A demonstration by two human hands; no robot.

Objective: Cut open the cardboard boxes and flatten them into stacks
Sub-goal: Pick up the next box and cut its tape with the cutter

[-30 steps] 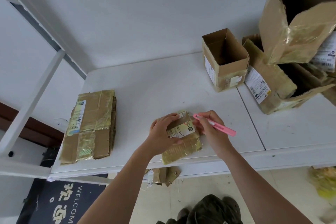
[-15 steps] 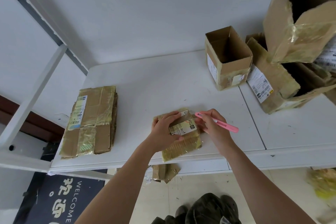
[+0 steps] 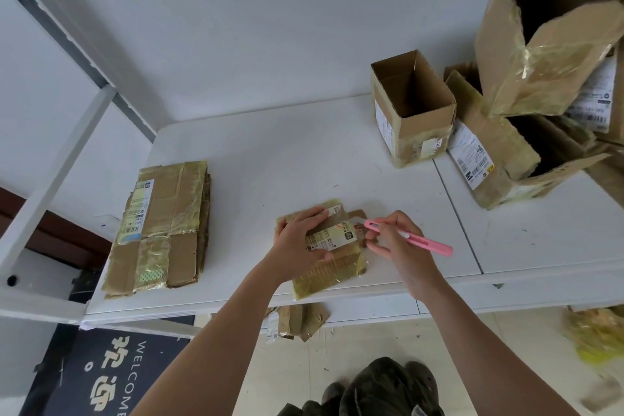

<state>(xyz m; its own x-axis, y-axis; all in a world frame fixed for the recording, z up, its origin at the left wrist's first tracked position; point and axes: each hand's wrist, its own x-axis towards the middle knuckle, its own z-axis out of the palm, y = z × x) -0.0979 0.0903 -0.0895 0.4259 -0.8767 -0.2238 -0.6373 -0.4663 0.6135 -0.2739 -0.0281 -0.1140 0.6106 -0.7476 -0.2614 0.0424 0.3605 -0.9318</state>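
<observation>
A small taped cardboard box (image 3: 332, 265) with a white label lies near the front edge of the white table (image 3: 270, 159). My left hand (image 3: 299, 240) grips it from the left, fingers curled over its top. My right hand (image 3: 395, 240) holds a pink box cutter (image 3: 410, 237), whose tip touches the box's upper right corner. A stack of flattened boxes (image 3: 162, 226) lies at the table's left. An upright open box (image 3: 412, 108) stands at the back right.
Several larger open boxes (image 3: 540, 78) are piled at the far right of the table. A cardboard scrap (image 3: 297, 321) lies on the floor under the table edge. A dark welcome mat (image 3: 111, 375) is at lower left, and a white shelf frame (image 3: 57, 159) rises on the left.
The left hand has shifted on the small box and turned it slightly. The cutter's tip has come down to the box's right corner, where a flap now shows.
</observation>
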